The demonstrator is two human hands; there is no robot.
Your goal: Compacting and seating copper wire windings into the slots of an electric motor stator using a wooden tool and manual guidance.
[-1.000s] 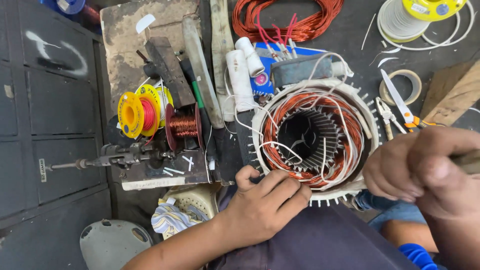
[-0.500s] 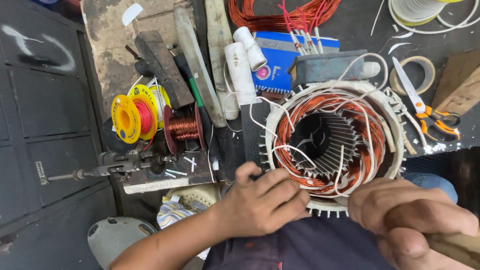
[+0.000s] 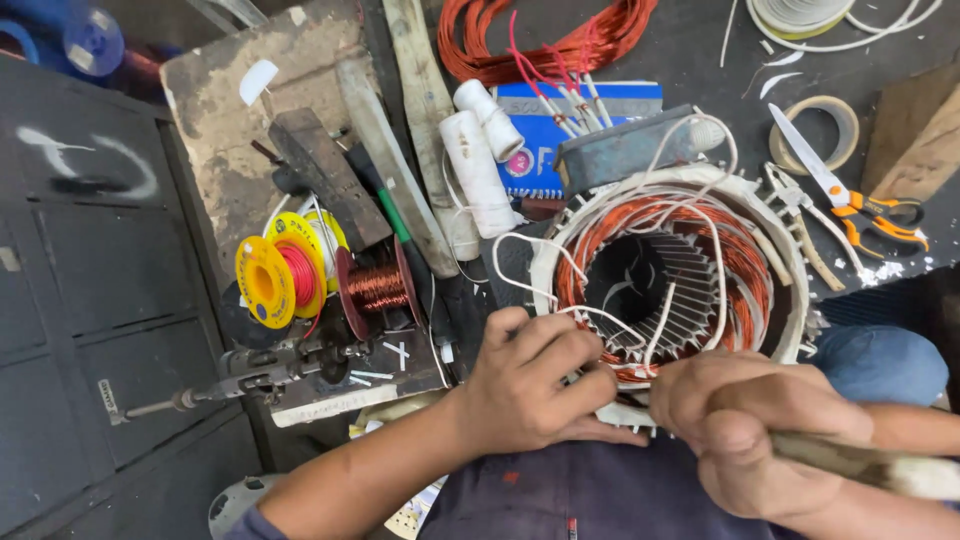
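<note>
left hand [image 3: 535,385] presses fingers on the round grey motor stator's copper windings [image 3: 665,275]; right hand [image 3: 755,425] beside it fists a wooden-handled tool [image 3: 860,462], seemingly tamping coils; next wants careful pressure.

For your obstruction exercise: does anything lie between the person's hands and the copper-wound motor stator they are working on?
Nothing visible does. The left hand already rests on the stator at its near rim. The right hand, gripping a wooden handle, sits against the same rim.
</note>
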